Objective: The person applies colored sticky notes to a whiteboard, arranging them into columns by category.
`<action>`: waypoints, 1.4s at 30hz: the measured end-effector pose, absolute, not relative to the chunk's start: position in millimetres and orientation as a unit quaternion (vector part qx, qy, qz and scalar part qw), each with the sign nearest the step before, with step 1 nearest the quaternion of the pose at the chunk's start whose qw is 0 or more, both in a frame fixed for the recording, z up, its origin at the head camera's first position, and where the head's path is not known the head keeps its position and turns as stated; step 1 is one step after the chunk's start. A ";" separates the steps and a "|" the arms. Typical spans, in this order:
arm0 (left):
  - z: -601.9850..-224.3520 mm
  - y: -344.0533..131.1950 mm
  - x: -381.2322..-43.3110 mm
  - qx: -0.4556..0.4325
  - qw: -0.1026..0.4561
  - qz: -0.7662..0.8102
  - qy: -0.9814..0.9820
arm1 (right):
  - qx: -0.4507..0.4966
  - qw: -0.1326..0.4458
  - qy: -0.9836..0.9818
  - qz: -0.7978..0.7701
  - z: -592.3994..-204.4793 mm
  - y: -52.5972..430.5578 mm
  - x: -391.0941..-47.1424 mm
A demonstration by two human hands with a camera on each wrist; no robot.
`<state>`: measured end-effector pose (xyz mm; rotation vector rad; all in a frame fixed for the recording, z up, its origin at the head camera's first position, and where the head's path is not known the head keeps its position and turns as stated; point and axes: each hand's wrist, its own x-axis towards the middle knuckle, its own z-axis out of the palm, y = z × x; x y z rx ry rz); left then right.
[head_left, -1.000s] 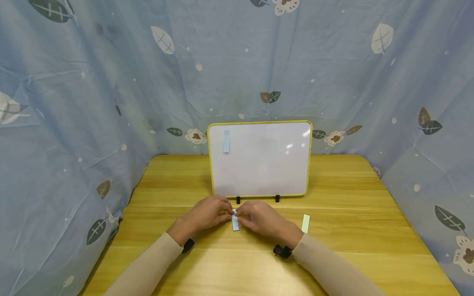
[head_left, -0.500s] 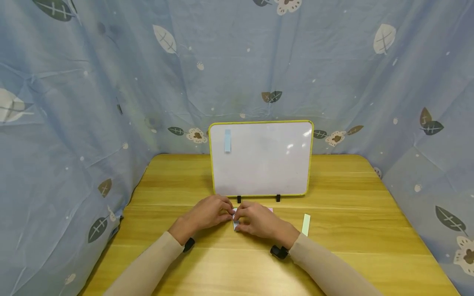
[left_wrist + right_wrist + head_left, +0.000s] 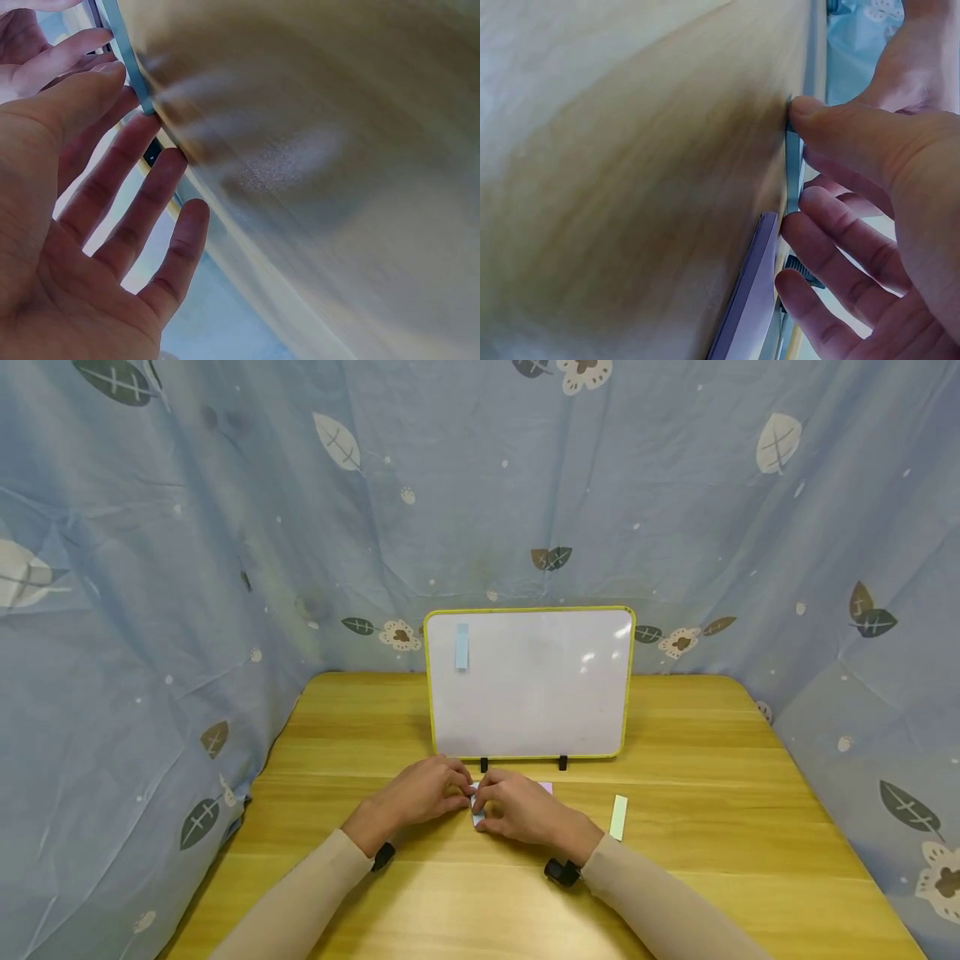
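A narrow pad of blue sticky notes [image 3: 477, 817] lies on the table in front of the whiteboard, partly covered by fingers. My left hand [image 3: 426, 790] pinches its far end between thumb and forefinger; the other fingers are spread in the left wrist view. My right hand [image 3: 525, 808] holds the same pad [image 3: 793, 169] from the right, thumb at the near end and fingertips toward the far end. Behind the right hand, a pink-purple sticky-note pad [image 3: 547, 787] is mostly hidden in the head view. A pale green pad [image 3: 618, 817] lies farther right.
The yellow-framed whiteboard [image 3: 528, 693] stands upright on small black feet [image 3: 562, 763]. One blue strip [image 3: 462, 647] is stuck near its upper left corner. A patterned blue curtain [image 3: 480, 485] surrounds the wooden table [image 3: 712, 877] at the back and sides.
My right hand has shifted slightly, its thumb moving down to the pad's near end, and the pink-purple pad's edge has come into view. The left hand stays at the far end.
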<state>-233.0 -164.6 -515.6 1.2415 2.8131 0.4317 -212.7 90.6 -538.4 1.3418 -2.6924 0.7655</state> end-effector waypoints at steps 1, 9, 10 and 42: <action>-515.3 -164.5 -232.9 0.400 0.019 0.139 0.906 | 0.433 0.019 -0.867 0.245 -538.4 90.6 -212.8; -512.6 -163.8 -232.6 0.397 0.020 0.140 0.907 | 0.431 0.007 -0.871 0.236 -535.0 90.0 -213.5; -512.2 -163.6 -232.6 0.397 0.021 0.141 0.907 | 0.432 0.005 -0.871 0.235 -534.2 89.9 -213.3; -510.2 -160.7 -230.5 0.378 0.037 0.157 0.911 | 0.394 0.005 -0.870 0.296 -537.5 85.5 -211.0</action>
